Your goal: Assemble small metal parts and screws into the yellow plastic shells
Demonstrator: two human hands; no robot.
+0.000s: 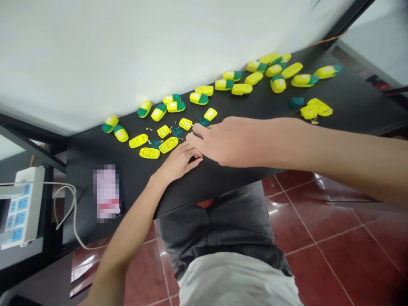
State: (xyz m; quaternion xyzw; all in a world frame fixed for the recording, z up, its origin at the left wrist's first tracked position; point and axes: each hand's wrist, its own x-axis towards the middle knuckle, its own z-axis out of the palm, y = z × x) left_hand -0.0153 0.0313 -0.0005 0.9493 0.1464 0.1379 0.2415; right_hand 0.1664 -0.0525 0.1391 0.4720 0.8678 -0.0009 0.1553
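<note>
My left hand [184,160] rests low over the black table, thumb and fingertips drawn together around something too small to make out. Over its fingertips comes my right hand [208,142], fingers bent and close together; whatever they pinch is hidden. Just beyond the right fingers sits a small open yellow casing part [185,124]. A dark green translucent cap [204,122] and a yellow cover [211,114] lie behind them. Left of my hands are a yellow half-shell [168,145], another half-shell [149,153], a longer yellow shell [138,140] and a small yellow piece [163,131].
Several yellow-and-green devices, such as one near the wall [176,106], line the back of the black table [223,178]. Yellow parts [320,107] and a green cap [296,102] lie right. A blurred-out phone-like object [107,193] and a power strip [25,206] are left.
</note>
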